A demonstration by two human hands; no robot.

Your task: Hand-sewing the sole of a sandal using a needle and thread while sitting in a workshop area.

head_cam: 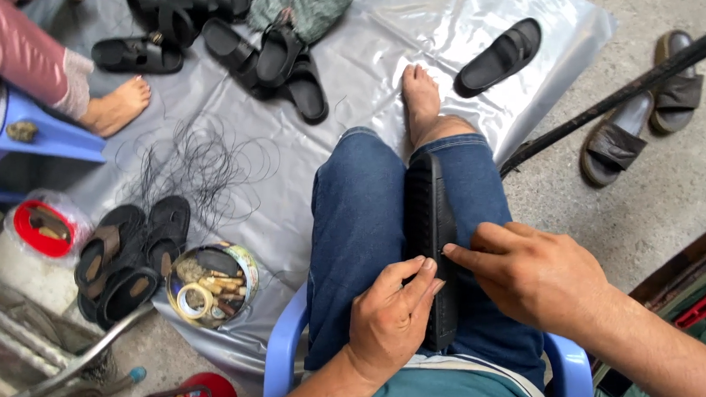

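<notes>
Black sandal sole (430,243), standing on edge between my thighs: I am steadying it with my left hand (390,321), fingers curled against its side, while my right hand (534,276) is pinching its edge. Slipping off the jeans seems the risk. The round tin (248,264), far left, is holding tape and oddments.

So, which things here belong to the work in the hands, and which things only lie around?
In the work:
- black sandal sole, clamped on edge between the knees
- left hand and right hand, both touching it

Lying about:
- round tin of small tools and tape
- loose black thread
- single black sandal
- sandal piles
- brown sandals
</notes>
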